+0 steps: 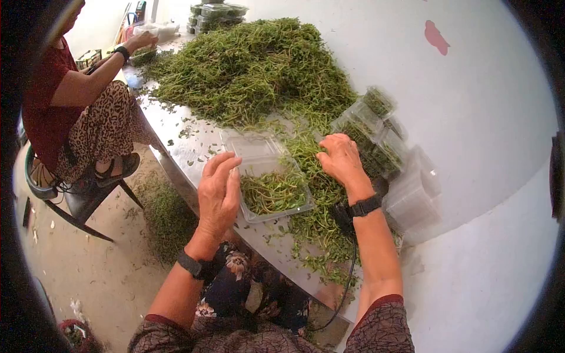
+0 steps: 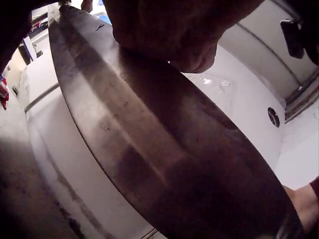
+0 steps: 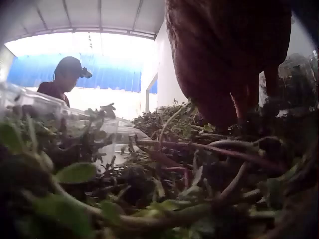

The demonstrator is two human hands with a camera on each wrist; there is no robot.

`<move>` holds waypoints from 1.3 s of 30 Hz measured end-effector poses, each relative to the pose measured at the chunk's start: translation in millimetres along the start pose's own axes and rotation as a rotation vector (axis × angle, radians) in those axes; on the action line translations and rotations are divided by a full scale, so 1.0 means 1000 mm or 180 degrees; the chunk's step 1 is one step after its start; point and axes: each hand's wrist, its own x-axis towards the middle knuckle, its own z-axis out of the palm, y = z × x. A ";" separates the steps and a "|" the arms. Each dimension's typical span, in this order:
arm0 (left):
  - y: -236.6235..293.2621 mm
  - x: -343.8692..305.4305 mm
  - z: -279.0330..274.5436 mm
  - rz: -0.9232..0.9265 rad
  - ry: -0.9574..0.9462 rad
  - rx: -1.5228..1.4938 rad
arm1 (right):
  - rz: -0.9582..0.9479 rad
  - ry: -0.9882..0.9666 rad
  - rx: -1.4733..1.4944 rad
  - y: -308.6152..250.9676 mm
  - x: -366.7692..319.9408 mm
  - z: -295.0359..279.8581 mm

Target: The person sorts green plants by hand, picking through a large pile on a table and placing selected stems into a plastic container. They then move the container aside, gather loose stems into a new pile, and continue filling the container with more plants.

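"At left?"

"Left hand (image 1: 218, 197), open beside the box (image 1: 282, 214): likely light, brittle, best held by its rim."

"And right?"

"Greens (image 1: 322, 197), in it and heaped alongside, look soft, bruisable; best scooped loosely. Whether the right hand (image 1: 346, 163) grips any, I cannot tell."

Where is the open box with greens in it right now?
In the head view, the open box sits near the table's edge, just right of the left hand, with loose greens along its right side.
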 end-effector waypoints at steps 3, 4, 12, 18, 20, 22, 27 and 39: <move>0.002 -0.002 0.004 -0.0102 -0.0014 -0.0039 | -0.0054 -0.0112 -0.0467 0.010 0.005 0.004; 0.001 -0.001 0.005 -0.0098 0.0009 -0.0060 | 0.0161 -0.0309 -0.0328 0.010 0.008 0.004; 0.000 0.001 0.001 0.0024 0.0030 -0.0044 | 0.0369 -0.0006 0.0373 0.011 -0.007 -0.014; 0.001 0.001 0.003 -0.0017 0.0115 -0.0116 | 0.0404 0.0596 0.0508 0.023 -0.025 -0.023; 0.001 0.001 0.003 0.0031 0.0125 -0.0064 | 0.0425 0.0716 0.0624 0.024 -0.029 -0.027; 0.001 0.000 0.003 -0.0004 0.0105 -0.0037 | 0.0558 0.0810 0.0766 0.010 -0.031 -0.047; -0.002 0.000 0.003 -0.0020 0.0092 -0.0017 | 0.1146 0.0706 0.1626 -0.008 -0.037 -0.067; -0.005 0.002 0.006 0.0077 0.0243 -0.0203 | -0.0205 0.0608 0.1556 -0.085 -0.040 -0.053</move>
